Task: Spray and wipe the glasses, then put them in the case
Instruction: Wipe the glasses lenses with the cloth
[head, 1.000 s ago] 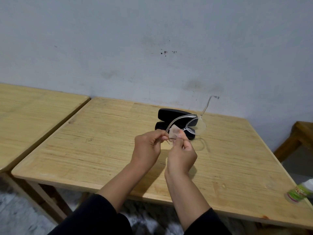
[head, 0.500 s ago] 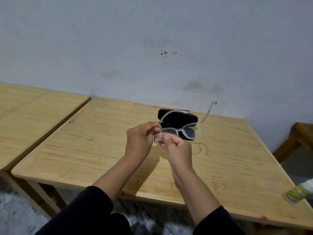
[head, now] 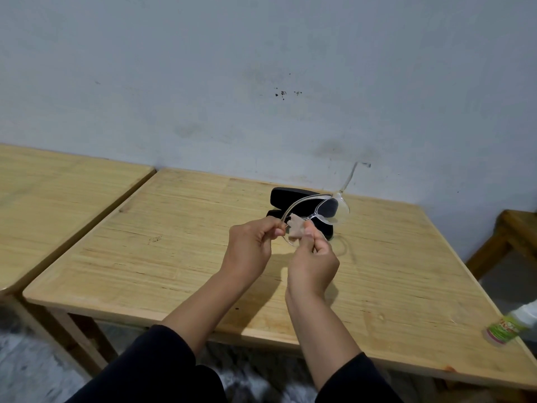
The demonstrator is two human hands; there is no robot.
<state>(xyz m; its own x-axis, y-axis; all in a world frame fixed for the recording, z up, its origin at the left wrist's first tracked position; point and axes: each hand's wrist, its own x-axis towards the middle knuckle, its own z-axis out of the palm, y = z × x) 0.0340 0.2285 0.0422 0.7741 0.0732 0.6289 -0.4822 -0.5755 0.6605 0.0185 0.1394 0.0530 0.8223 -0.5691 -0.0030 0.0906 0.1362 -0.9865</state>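
I hold clear-framed glasses [head: 334, 209] above the wooden table [head: 174, 257]. My left hand [head: 252, 248] pinches the frame at its left end. My right hand [head: 313, 263] pinches a small pinkish cloth [head: 296, 229] against the left lens. The right lens tilts up and away, and one temple arm sticks up toward the wall. Behind the glasses an open black case [head: 290, 196] lies on the table, partly hidden by the glasses and my hands.
A spray bottle [head: 505, 330] with a green label lies at the table's right front edge. A second wooden table [head: 58, 193] stands to the left, with a narrow gap between. A wooden stool [head: 511, 228] is at the far right. The grey wall is close behind.
The glasses have tilted, so that the right lens and temple rise higher than half a second ago. Both hands have shifted slightly right and down, and the cloth now shows on the left lens.
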